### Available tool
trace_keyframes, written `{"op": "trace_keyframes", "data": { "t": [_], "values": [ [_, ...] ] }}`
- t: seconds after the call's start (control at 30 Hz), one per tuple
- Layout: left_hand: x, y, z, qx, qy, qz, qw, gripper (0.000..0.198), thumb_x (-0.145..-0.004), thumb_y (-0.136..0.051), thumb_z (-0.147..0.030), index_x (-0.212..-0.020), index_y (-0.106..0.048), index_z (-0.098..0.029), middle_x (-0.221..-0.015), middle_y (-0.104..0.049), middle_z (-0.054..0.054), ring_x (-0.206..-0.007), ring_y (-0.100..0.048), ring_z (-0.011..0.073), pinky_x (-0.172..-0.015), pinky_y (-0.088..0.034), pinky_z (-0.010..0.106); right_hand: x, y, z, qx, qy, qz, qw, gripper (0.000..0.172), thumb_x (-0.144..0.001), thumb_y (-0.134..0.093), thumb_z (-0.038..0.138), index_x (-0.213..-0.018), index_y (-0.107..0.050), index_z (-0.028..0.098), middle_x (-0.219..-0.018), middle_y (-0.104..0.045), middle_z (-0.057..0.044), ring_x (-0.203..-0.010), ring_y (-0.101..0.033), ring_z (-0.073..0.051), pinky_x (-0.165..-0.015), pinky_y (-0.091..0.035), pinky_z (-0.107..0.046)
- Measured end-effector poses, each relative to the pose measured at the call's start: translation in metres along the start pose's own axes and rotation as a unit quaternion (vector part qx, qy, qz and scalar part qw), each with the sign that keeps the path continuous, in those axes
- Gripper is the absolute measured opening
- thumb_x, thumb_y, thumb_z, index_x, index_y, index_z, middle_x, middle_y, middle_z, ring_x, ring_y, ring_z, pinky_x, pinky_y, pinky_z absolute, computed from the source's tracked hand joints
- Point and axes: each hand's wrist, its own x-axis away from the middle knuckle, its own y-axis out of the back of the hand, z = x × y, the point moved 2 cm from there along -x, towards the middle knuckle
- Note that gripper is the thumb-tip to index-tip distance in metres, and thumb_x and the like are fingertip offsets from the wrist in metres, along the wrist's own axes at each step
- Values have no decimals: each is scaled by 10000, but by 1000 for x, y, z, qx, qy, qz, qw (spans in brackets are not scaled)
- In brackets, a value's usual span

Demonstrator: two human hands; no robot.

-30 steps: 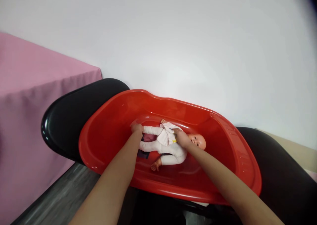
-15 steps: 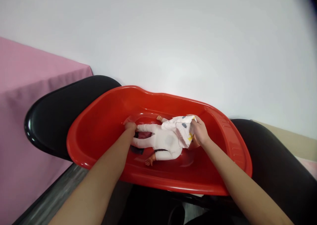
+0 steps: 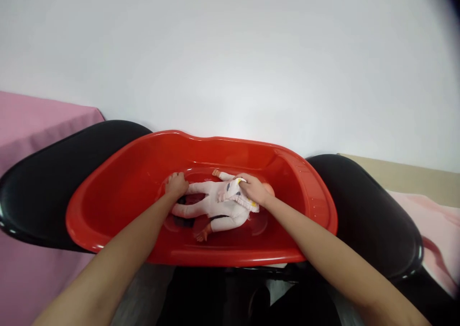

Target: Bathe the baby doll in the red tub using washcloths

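Observation:
A baby doll point(image 3: 205, 204) in white clothing lies on its back in a red baby bathtub point(image 3: 108, 196), legs toward the left and head toward the right. My left hand point(image 3: 177, 185) is closed at the end of the doll's far leg, hiding that foot. Pinched in my right hand point(image 3: 253, 191) is a white cloth point(image 3: 232, 192) with grey and yellow marks, lying over the doll's chest. My right hand and wrist cover part of the doll's head point(image 3: 269, 189). The doll's near arm stretches out toward the front of the tub.
Black rounded surfaces point(image 3: 72, 173) flank the tub on both sides. A pink-covered table point(image 3: 43, 120) stands at the left, and pink fabric point(image 3: 431, 220) shows at the right. A white wall point(image 3: 230, 67) rises behind the tub.
My right hand has drawn the cloth from the doll's head end leftward onto its chest. The left hand stays at the doll's foot. The view has shifted, moving the tub left in the picture.

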Motion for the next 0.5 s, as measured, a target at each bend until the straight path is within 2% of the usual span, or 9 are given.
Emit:
{"op": "trace_keyframes", "data": {
  "t": [0.07, 0.13, 0.2, 0.27, 0.3, 0.37, 0.4, 0.47, 0.5],
  "values": [
    [12, 9, -22, 57, -46, -9, 997, 46, -992, -624, -127, -1017, -606, -162, -1212, -683, 171, -1232, -623, 310, -1084, -462, 390, -4, 7, -3, 7, -5, -17, 1000, 241, -904, -529, 219, -990, -754, 242, -1056, -804, -15, -1001, -722, -218, -945, -554, -343],
    [43, 26, -41, 168, -83, -26, 982, 109, -953, -637, -98, -1005, -654, -191, -1163, -729, 142, -1211, -673, 313, -1069, -489, 375, -8, 15, -5, 22, -10, -37, 999, 206, -918, -535, 255, -952, -737, 235, -1017, -791, -17, -946, -704, -215, -907, -551, -338],
    [95, 44, -51, 245, -133, -19, 960, 147, -944, -638, -133, -1042, -700, -223, -1165, -765, 119, -1186, -707, 324, -1063, -514, 407, -12, 24, -5, 32, -17, -64, 997, 195, -930, -524, 290, -906, -708, 228, -964, -771, -18, -890, -682, -211, -866, -545, -335],
    [165, 56, -47, 280, -208, -24, 937, 141, -992, -618, -254, -1066, -737, -269, -1128, -789, 89, -1068, -736, 313, -989, -555, 440, -14, 31, -3, 21, -20, -91, 995, 199, -932, -507, 307, -896, -685, 226, -927, -754, -17, -857, -673, -211, -822, -538, -329],
    [203, 57, -40, 294, -237, -37, 925, 127, -998, -619, -293, -1010, -746, -299, -1085, -793, 69, -1028, -739, 305, -955, -568, 440, -13, 33, 0, 9, -17, -101, 995, 199, -927, -503, 308, -899, -681, 224, -922, -752, -18, -851, -675, -212, -804, -535, -324],
    [276, 47, -23, 345, -281, -10, 896, 177, -1002, -606, -297, -930, -759, -348, -1015, -788, 44, -1003, -747, 290, -929, -584, 434, -7, 37, 5, -13, -8, -107, 994, 202, -925, -507, 318, -911, -684, 220, -923, -754, -23, -847, -683, -215, -773, -529, -315],
    [306, 36, -16, 369, -276, 15, 888, 179, -996, -613, -305, -904, -756, -360, -960, -774, 40, -930, -740, 280, -862, -592, 426, -2, 38, 9, -15, -4, -99, 995, 203, -926, -513, 322, -907, -687, 219, -919, -755, -24, -843, -683, -216, -761, -524, -311],
    [350, 3, -9, 400, -200, 85, 890, 141, -950, -671, -339, -838, -757, -349, -893, -748, 47, -837, -714, 278, -795, -594, 430, 12, 39, 14, 7, -3, -71, 997, 203, -934, -523, 314, -906, -699, 216, -918, -762, -26, -839, -681, -213, -760, -517, -305],
    [363, -16, -11, 426, -148, 129, 883, 62, -890, -739, -362, -849, -778, -335, -928, -750, 64, -894, -723, 299, -840, -605, 449, 20, 39, 17, 32, -6, -50, 998, 201, -941, -527, 299, -917, -708, 215, -930, -768, -29, -844, -681, -210, -771, -514, -303]
  ]
}}
